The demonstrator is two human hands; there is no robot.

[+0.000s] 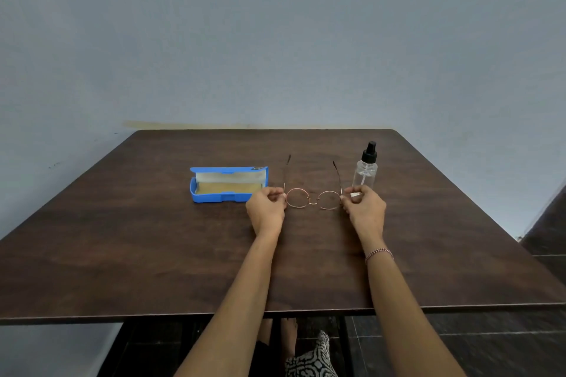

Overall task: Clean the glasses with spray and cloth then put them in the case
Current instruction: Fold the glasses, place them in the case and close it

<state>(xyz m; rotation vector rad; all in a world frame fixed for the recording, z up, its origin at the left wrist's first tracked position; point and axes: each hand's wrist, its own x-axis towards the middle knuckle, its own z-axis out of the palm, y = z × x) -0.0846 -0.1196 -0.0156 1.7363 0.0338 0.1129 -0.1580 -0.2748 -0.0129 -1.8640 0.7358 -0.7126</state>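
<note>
Head view: glasses (pixel 314 198) lie at or just above the bench (pixel 122 254), temples unfolded and pointing away. The left hand (pixel 266 208) and right hand (pixel 364 208) each pinch an outer hinge. Judgement: grip metal only, never lenses, and free the right hand for the spray bottle (pixel 366 170) just behind it; the open case (pixel 228 184) waits at the left.

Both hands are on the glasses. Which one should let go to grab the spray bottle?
Right. The spray bottle stands just behind the right hand, while the left hand sits by the open blue case, across the glasses, and can likely hold them alone.
</note>
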